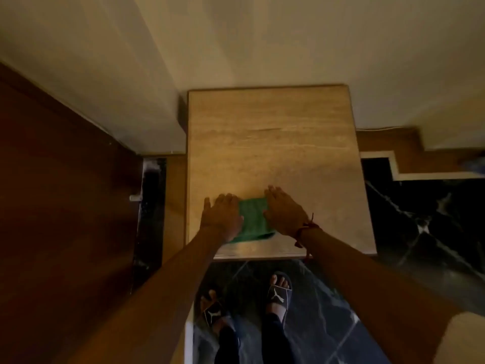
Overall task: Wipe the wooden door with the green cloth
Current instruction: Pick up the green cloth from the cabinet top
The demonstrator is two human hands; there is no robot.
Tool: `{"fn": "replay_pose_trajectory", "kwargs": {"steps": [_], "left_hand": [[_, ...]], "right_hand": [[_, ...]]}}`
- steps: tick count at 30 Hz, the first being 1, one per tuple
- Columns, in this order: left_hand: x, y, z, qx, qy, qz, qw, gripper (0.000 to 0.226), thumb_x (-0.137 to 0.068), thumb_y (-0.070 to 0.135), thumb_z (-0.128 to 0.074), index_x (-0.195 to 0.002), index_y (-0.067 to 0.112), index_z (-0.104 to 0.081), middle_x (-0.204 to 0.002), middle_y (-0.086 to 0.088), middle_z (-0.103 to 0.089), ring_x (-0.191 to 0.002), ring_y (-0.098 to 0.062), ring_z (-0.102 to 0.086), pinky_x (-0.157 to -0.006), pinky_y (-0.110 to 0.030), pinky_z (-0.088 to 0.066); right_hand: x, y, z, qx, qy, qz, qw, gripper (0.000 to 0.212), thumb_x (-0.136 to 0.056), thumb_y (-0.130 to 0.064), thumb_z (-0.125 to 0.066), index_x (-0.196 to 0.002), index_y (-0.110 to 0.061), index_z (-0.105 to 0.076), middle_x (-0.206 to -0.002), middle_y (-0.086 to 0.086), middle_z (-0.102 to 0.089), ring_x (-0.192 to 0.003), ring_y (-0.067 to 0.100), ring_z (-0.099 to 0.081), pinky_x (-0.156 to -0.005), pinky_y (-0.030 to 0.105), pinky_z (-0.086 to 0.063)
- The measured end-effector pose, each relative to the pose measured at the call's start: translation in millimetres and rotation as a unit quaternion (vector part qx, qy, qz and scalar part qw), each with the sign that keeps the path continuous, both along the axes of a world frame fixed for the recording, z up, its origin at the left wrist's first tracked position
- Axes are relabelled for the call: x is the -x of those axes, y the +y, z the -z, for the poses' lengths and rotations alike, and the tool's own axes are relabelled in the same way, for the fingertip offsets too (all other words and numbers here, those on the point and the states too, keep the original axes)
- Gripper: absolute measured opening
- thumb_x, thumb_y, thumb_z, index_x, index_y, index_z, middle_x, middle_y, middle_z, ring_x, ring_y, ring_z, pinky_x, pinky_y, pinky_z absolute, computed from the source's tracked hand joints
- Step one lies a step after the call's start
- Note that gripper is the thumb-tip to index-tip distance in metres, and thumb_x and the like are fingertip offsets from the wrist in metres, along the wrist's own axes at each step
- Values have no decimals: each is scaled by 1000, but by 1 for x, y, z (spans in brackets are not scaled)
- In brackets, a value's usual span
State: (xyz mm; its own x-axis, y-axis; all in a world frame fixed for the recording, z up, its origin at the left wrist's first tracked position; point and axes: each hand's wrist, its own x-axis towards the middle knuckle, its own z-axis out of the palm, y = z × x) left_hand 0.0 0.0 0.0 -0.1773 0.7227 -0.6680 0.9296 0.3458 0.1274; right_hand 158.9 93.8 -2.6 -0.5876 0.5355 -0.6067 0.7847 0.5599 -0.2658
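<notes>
The green cloth (253, 219) lies folded on a beige table top (267, 143), near the table's front edge. My left hand (221, 216) rests palm down over the cloth's left edge. My right hand (283, 208), with a red thread at the wrist, rests palm down over its right edge. Both hands have their fingers stretched forward and press on the cloth. The dark brown wooden door (65, 193) fills the left side of the view, an arm's width from the table.
A small white fitting (135, 197) sticks out at the door's edge. Pale walls (262, 35) stand behind the table. Dark marble floor (420, 219) lies to the right and below, where my feet in black sandals (279, 292) stand.
</notes>
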Motion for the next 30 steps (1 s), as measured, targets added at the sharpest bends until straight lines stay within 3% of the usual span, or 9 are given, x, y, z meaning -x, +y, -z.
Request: {"fn": "replay_pose_trajectory", "kwargs": {"steps": [2,5,8,11,14,17,20,25,30], "left_hand": [[4,-2,16,-20,22,12,1000,65,-100,39,-47,-157,13,-27,-163,-9,-32,-151,-29,-28,-123,-57,-16],[8,-12,42,-33,55,58,996,63,-96,34,-53,-152,11,-35,-150,-12,-47,-138,-32,-45,-120,-55,-20],[6,-22,59,-57,79,74,992,58,-95,29,-56,-147,8,-40,-142,-14,-49,-126,-36,-51,-108,-51,-35],[7,-24,58,-80,58,42,994,44,-95,24,-60,-136,8,-52,-136,-13,-51,-123,-34,-50,-94,-46,-44],[22,-22,25,-120,39,8,992,27,-97,21,-59,-121,10,-60,-130,-12,-51,-118,-32,-51,-87,-43,-46],[62,-13,-39,-143,65,14,988,24,-100,18,-53,-121,9,-58,-124,-12,-55,-113,-32,-56,-93,-43,-45],[109,1,-113,-142,86,-2,986,21,-101,16,-51,-120,10,-56,-120,-14,-64,-113,-35,-60,-101,-47,-43],[207,-9,-281,-220,147,-92,960,30,-95,22,-56,-123,14,-53,-124,-12,-65,-118,-36,-61,-95,-47,-45],[293,-50,-452,-328,250,-196,890,27,-98,20,-55,-124,15,-49,-127,-10,-61,-119,-34,-57,-90,-47,-49]], "right_hand": [[10,-2,19,-16,9,0,1000,64,-103,-21,-41,-160,-4,-18,-168,16,-18,-154,32,-23,-124,44,-25],[12,-11,49,-88,-12,-41,995,58,-99,-15,-37,-156,-6,-28,-157,16,-37,-137,35,-43,-104,46,-44],[6,-15,67,-155,-16,-88,984,47,-95,-12,-39,-140,-6,-47,-135,15,-53,-121,36,-50,-92,45,-42],[9,-11,64,-164,12,-101,981,28,-86,-5,-46,-108,-4,-64,-112,17,-60,-111,38,-53,-86,47,-41],[24,2,28,-117,17,-91,989,22,-88,-6,-50,-103,-3,-66,-119,16,-56,-113,37,-51,-85,46,-45],[63,27,-40,-41,22,-97,994,23,-94,-12,-53,-112,-4,-66,-125,15,-54,-110,36,-56,-87,46,-53],[119,49,-123,4,20,-115,993,23,-89,-8,-56,-110,-4,-64,-113,18,-67,-105,38,-65,-84,47,-55],[239,55,-307,-77,88,-188,975,28,-84,-6,-60,-112,-5,-65,-114,19,-70,-106,38,-67,-85,43,-56],[350,36,-483,-113,209,-247,940,27,-83,-7,-64,-110,-6,-66,-106,14,-70,-99,32,-67,-75,33,-48]]}}
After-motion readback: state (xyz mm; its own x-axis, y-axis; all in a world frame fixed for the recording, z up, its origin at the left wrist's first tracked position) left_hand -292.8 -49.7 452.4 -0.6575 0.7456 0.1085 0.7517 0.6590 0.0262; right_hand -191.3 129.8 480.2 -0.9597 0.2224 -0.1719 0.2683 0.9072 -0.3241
